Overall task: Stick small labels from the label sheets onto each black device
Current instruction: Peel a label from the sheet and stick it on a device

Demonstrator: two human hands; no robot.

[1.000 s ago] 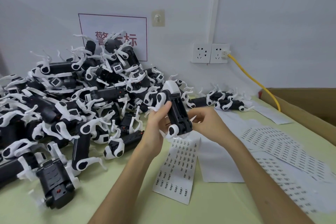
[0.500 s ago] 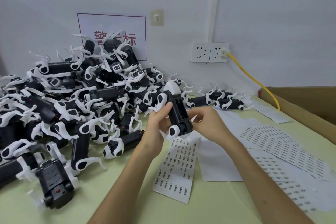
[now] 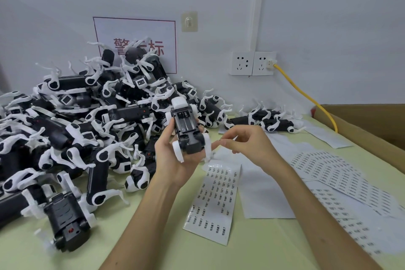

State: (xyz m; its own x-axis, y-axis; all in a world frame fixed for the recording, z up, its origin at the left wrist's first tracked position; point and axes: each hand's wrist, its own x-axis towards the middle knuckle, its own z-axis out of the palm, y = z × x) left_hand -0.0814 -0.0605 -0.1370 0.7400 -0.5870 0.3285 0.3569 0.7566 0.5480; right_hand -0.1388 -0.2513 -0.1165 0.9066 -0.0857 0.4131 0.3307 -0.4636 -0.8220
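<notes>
A person's left hand [image 3: 173, 160] gripped a black plastic device with white legs [image 3: 188, 136]. The fingers curled round its sides and held it above the pale green tabletop [image 3: 153, 247] with its underside turned up. The right hand [image 3: 247, 144] hovered just beside it, thumb and forefinger drawn close together. Whether they pinched a label was too small to tell.

Directly below lay a long white label sheet printed with rows of small black labels [image 3: 215, 201], and more fanned white label sheets [image 3: 341, 173] lay to the right. A large heap of matching black and white devices [image 3: 87, 120] filled the left of the table.

To do this step well, the left hand would probably need to keep the underside steady and facing up. The label would then go square on a flat patch and be pressed down firmly to its edges.

The device's open battery compartment [image 3: 185, 121] appeared empty, with only its contacts showing. A brown cardboard box [image 3: 372, 129] stood at the right edge, its inside hidden from view.
</notes>
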